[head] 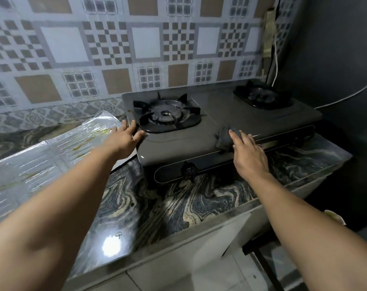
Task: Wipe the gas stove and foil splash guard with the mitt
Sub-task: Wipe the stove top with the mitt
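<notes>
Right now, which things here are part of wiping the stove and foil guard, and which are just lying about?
For the job:
stove
foil guard, with yellowish smears
dark mitt, under the right hand
left hand, at the stove's left edge

Just there:
marble-pattern counter
white cable
power strip on the wall

We face a patterned tile wall [107, 45] above a swirled marble tabletop [199, 198] showing a bright glare, with a dark wall [336, 49] and white cable [346, 96] at right.
</notes>
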`<state>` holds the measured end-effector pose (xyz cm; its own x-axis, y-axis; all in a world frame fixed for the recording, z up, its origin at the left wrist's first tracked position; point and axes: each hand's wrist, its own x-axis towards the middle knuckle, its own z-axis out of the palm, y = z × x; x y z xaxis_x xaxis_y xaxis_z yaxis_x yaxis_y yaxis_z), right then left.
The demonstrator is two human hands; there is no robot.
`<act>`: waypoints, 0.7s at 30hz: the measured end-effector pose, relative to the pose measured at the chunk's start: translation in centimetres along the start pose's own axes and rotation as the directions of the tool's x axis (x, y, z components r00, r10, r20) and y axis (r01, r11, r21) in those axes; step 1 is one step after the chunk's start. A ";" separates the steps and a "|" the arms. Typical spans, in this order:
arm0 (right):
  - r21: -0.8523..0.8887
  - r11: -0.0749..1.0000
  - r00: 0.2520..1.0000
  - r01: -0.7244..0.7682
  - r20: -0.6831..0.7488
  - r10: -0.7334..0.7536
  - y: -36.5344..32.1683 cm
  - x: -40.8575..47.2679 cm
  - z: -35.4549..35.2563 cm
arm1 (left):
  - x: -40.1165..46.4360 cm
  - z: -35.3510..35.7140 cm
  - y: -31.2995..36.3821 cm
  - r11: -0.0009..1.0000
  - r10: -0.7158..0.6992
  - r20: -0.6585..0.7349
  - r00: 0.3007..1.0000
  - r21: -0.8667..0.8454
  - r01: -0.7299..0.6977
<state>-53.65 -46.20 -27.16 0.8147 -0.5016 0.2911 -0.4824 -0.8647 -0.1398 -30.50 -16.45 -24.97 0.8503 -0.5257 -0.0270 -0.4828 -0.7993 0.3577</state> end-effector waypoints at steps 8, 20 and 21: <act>0.190 0.965 0.975 0.180 -0.166 -0.149 -4.1 0.7 -2.3 | -5.6 0.9 0.4 0.996 -0.077 -0.068 0.995 -0.058 0.073; 0.363 0.774 0.845 0.519 -0.078 -0.530 -22.1 -0.1 -2.1 | -16.4 -2.1 -12.9 0.938 -0.337 -0.131 0.932 -0.128 0.321; 0.366 0.761 0.830 0.537 -0.066 -0.554 -23.8 -0.6 -1.7 | -17.3 -2.4 -14.6 0.934 -0.350 -0.139 0.926 -0.125 0.334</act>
<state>-43.19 -25.29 -22.36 0.9222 0.0644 0.3813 0.1879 -0.9364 -0.2963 -37.66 5.05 -27.54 0.9858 -0.1667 -0.0201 -0.1408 -0.8860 0.4418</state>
